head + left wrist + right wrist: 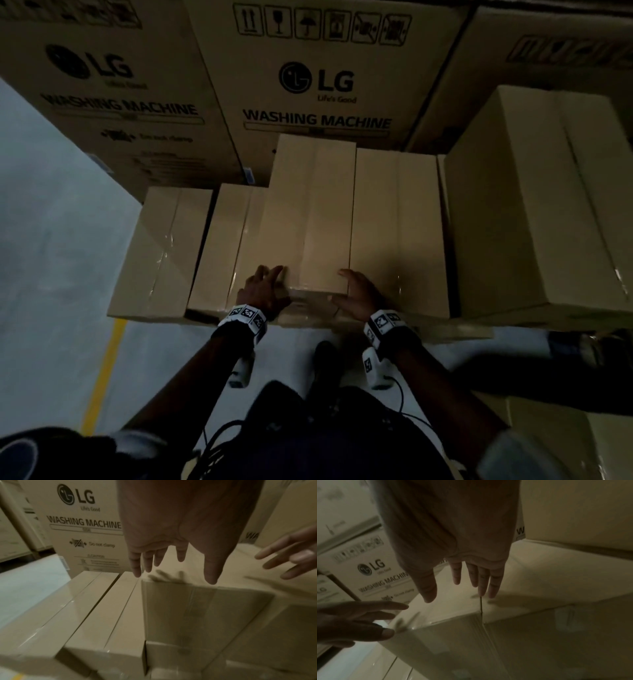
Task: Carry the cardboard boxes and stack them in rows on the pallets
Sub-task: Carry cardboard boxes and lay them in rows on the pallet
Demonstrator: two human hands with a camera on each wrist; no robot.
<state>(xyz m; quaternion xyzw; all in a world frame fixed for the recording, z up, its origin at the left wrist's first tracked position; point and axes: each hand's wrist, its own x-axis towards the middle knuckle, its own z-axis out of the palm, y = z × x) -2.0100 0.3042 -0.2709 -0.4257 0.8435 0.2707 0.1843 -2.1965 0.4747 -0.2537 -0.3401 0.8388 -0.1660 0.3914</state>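
Behind raised box (308, 212), washing-machine cartons (318, 78).

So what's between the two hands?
The near end of the raised box sits between the left hand and right hand, clearest in the head view.

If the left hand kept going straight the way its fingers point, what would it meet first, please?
Probably the top of the raised cardboard box that the left hand hovers over; beyond it stands the washing machine carton. Depth is unclear.
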